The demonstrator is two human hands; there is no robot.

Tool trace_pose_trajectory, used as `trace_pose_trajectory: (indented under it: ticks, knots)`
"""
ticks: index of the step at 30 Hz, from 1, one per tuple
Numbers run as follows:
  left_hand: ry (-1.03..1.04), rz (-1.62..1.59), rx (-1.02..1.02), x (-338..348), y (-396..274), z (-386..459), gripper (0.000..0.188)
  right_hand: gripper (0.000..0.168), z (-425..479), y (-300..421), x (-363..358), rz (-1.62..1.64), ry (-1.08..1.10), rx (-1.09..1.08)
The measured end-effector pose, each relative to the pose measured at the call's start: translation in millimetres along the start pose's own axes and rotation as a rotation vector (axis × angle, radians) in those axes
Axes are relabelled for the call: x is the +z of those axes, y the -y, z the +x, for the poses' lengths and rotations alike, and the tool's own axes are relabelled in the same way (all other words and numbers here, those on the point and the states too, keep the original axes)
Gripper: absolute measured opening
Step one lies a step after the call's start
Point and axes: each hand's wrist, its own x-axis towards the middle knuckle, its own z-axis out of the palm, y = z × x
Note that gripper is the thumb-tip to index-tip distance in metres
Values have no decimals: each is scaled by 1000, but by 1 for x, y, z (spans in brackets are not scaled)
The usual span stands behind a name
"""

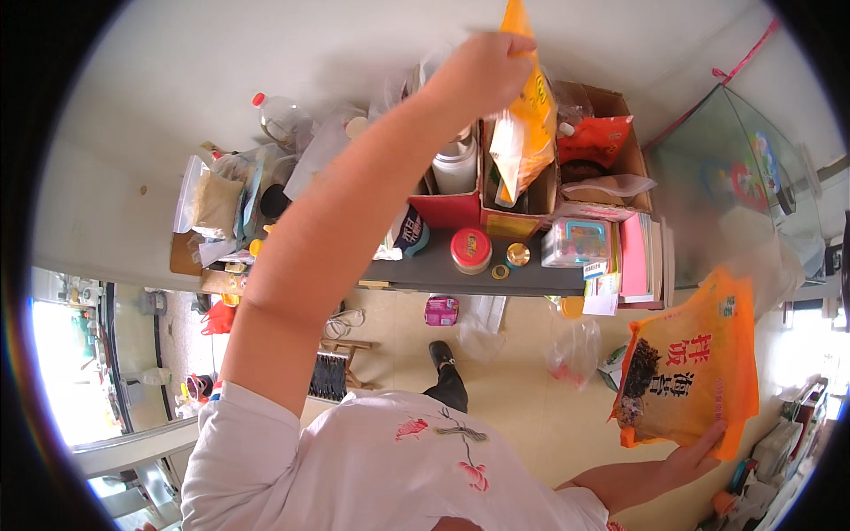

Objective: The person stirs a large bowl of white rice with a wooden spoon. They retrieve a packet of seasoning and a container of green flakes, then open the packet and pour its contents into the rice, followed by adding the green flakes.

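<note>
My left hand (pixel 488 73) is raised over the cardboard boxes at the back of the shelf. It grips the upper edge of a yellow plastic food pouch (pixel 534 126), whose lower end reaches into the open narrow cardboard box (pixel 514 222). Out to the right, my right hand (pixel 694 458) holds an orange resealable food pouch (pixel 697 372) by its edge, clear of the shelf. That pouch bears large writing, and dark flakes are visible on its front. My left forearm hides part of the shelf.
Right of the narrow box, another cardboard box (pixel 601 211) contains a red packet (pixel 597 139). A red-lidded jar (pixel 471 249), a small gold-lidded jar (pixel 518 254) and a clear case (pixel 576 242) line the shelf's front. A glass tank (pixel 710 159) stands right; a wooden-framed stool (pixel 342 368) is below.
</note>
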Motion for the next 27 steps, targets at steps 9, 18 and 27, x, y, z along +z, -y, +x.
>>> trace_pose_trajectory:
  ticks: [9,18,27]
  knots:
    - [-207,-571,117,-92,-87,-39,25,42,-10,25,19,173,26,42]
    - [-31,-233,110,-187,-67,-153,51,46,-15,30,11,148,66,128]
    - [578,225,18,-213,-22,-249,40,43,-26,74,58,250,-15,24]
